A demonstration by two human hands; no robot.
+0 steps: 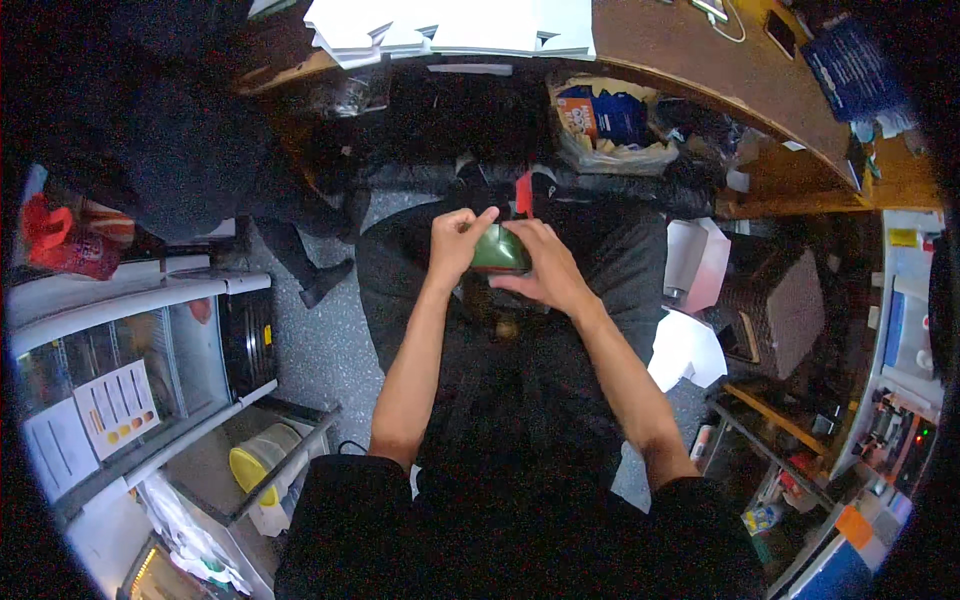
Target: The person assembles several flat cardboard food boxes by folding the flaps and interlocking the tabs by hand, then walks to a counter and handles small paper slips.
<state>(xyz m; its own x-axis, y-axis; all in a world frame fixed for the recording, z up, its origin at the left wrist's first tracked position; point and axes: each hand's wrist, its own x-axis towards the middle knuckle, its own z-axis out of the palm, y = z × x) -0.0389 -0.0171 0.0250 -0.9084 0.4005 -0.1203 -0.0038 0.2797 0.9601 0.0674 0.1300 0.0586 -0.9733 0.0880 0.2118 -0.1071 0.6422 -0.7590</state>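
Above my lap, between both hands, is a shiny green rounded object (503,248) with a reddish lower edge; its exact kind I cannot make out. My left hand (456,243) grips its left side, fingers curled and thumb against the top. The fingers of my right hand (550,268) wrap over the right side, with the thumb along the near edge. Just beyond the hands a red strip (524,193) sticks up; whether it is joined to the green object cannot be told.
A brown desk (680,45) carrying white paper stacks (450,28) curves ahead. Under it sits an open bag of packets (612,125). Another person's dark-clothed leg (287,250) stands at left, near a glass-fronted cabinet (150,345). To the right are a white-pink box (697,262) and a brown box (785,310).
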